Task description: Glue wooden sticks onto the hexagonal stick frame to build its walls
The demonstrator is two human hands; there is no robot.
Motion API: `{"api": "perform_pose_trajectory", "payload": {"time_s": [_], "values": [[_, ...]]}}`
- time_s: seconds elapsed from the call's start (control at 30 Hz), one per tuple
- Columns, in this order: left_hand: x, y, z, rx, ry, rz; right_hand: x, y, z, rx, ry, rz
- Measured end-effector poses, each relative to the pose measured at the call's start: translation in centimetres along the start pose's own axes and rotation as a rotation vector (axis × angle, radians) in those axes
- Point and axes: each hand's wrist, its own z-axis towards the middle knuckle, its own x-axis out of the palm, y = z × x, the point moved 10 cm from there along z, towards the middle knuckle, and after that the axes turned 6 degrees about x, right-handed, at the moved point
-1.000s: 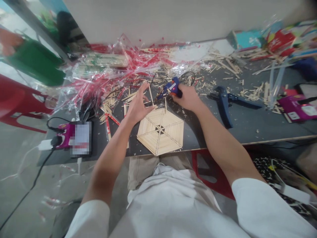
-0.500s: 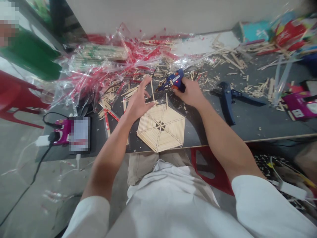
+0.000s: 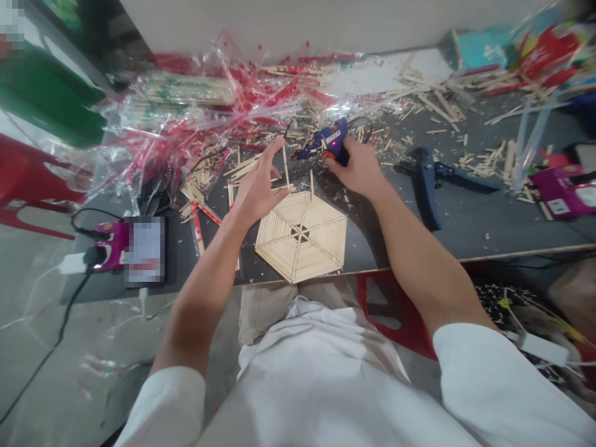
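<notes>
A flat hexagon of pale wooden sticks (image 3: 321, 239), with a small hole in its middle, lies at the table's front edge. My left hand (image 3: 258, 186) is at its upper left, fingers curved round a thin upright wooden stick (image 3: 285, 166). The index fingertip is by the stick's top and the thumb near its foot. A second short stick (image 3: 311, 185) stands alone on the hexagon's far edge. My right hand (image 3: 361, 164) is closed round the handle of a blue hot glue gun (image 3: 333, 139), whose nozzle points left, just beyond the hexagon. A small red light glows on it.
Crumpled clear and red plastic wrappers (image 3: 186, 130) and loose sticks spread across the back. A dark blue cutter (image 3: 427, 186) lies on the right. A phone (image 3: 145, 251) and purple power strip (image 3: 110, 245) occupy the left; another purple box (image 3: 561, 191) sits far right.
The view has shifted slightly. My hands, the upright sticks and the glue gun keep nearly the same places relative to the hexagon.
</notes>
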Motion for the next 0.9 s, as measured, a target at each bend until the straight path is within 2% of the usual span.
{"api": "perform_pose_trajectory", "payload": {"time_s": [0.3, 0.57, 0.77, 0.9], "values": [[-0.2, -0.5, 0.0, -0.011, 0.027, 0.001, -0.4, 0.0, -0.1, 0.012, -0.018, -0.011], [0.0, -0.3, 0.0, -0.031, 0.038, 0.013, -0.8, 0.3, -0.4, 0.119, 0.011, -0.046], [-0.4, 0.0, 0.0, -0.035, -0.028, -0.052, -1.4, -1.8, 0.0, 0.191, -0.089, -0.034], [-0.3, 0.0, 0.0, -0.036, -0.029, -0.057, -2.3, -3.1, -0.1, 0.225, -0.182, -0.064]]}}
